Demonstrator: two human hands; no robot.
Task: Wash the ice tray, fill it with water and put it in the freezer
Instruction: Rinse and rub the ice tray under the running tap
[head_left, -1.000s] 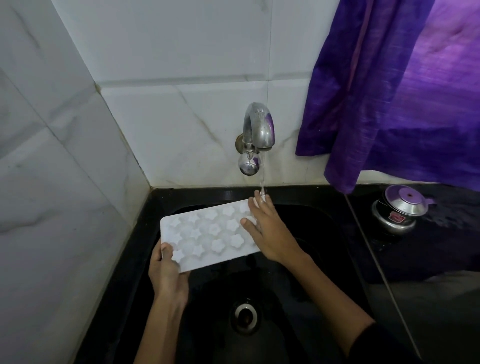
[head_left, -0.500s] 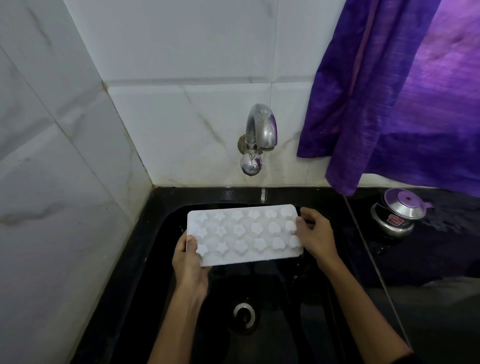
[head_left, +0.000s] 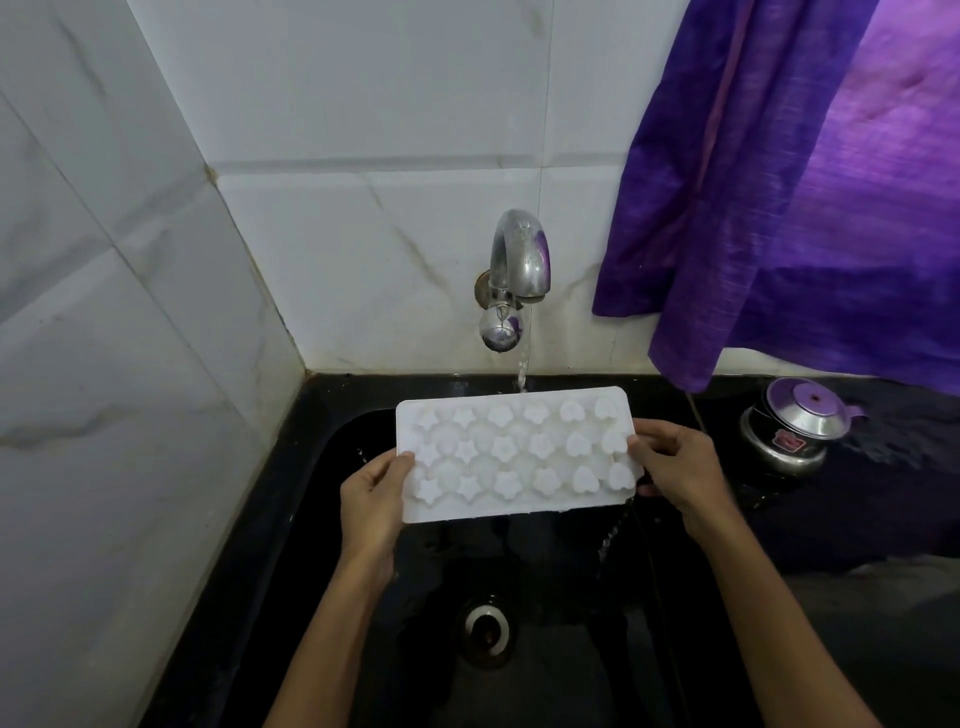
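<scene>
Landmark: sink (head_left: 332, 499). Tap (head_left: 519, 260) on the wall behind the sink, above its back rim; water stream (head_left: 521, 371) drops from it onto the back edge of the ice tray (head_left: 514, 457). Tray held over the sink, above and behind the drain (head_left: 485, 631). Left hand (head_left: 371, 499) at the tray's left end, right hand (head_left: 675, 462) at its right end. Pot (head_left: 792, 431) on the counter right of the sink. Curtain (head_left: 779, 182) hangs above the pot, right of the tap.

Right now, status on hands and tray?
Left hand and right hand grip the ice tray ends. Tap water hits its far edge. Nothing blocking.
</scene>
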